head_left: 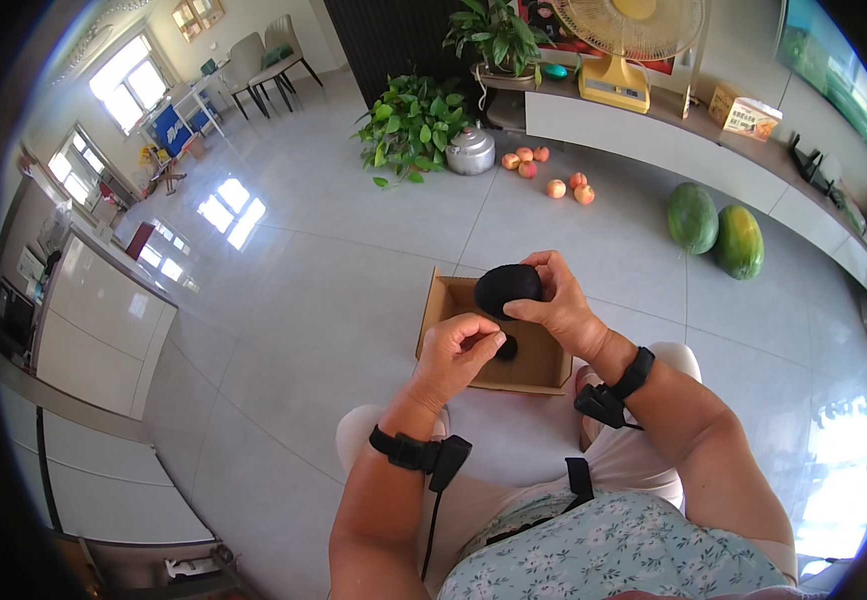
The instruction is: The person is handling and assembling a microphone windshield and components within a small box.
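My right hand (560, 308) grips a smooth black rounded object (506, 289) by its right side, fingers over the top and thumb below. It is held above an open brown cardboard box (541, 374). My left hand (456, 352) is closed in a pinch just below and left of that object, over the box's left part. A small dark piece (507, 348) shows beside its thumb; whether the fingers hold it or it lies in the box, I cannot tell. What the pinch holds, if anything, is hidden.
The box stands on grey floor tiles between my feet. Beyond it lie several peaches (555, 188), two watermelons (692, 218), a metal kettle (470, 151) and a leafy plant (411, 125). A low cabinet (643, 130) with a yellow fan (615, 80) runs along the far right.
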`<state>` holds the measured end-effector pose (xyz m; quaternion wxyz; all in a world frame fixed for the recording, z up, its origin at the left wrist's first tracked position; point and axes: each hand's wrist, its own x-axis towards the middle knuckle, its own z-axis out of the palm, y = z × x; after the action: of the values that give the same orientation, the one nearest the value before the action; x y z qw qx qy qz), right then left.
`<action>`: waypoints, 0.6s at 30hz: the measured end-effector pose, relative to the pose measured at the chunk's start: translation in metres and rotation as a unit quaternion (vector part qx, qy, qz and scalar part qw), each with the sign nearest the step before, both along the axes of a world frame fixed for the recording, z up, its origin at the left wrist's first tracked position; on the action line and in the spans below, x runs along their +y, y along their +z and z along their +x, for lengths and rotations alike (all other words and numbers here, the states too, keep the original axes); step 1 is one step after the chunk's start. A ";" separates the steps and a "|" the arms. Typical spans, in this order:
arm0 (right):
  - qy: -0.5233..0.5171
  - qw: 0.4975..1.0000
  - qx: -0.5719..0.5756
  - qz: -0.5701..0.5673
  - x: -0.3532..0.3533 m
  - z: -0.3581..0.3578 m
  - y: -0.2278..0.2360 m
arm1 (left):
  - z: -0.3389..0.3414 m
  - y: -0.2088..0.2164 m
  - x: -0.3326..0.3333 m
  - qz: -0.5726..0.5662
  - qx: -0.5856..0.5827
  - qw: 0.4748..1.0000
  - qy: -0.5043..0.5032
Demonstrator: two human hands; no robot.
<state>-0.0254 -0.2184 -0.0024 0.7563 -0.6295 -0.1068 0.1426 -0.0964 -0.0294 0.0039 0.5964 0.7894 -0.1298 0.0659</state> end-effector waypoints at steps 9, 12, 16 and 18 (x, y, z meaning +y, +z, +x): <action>0.121 0.947 -0.224 -0.194 -0.003 -0.009 0.000 | 0.001 0.001 0.012 -0.086 0.061 0.994 0.042; 0.205 0.954 -0.168 -0.138 -0.003 -0.009 0.002 | 0.003 -0.001 0.016 -0.117 0.061 0.990 0.053; 0.288 0.957 0.008 0.036 -0.006 -0.007 0.008 | 0.002 0.007 0.011 -0.093 0.057 0.992 0.069; 0.296 0.950 0.040 0.089 -0.008 -0.007 0.010 | 0.003 0.010 0.008 -0.113 0.094 0.985 0.091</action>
<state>-0.0323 -0.2260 0.0081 0.7368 -0.4933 -0.2702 0.3752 -0.0939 -0.0218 0.0139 0.6826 0.7283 0.0075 0.0599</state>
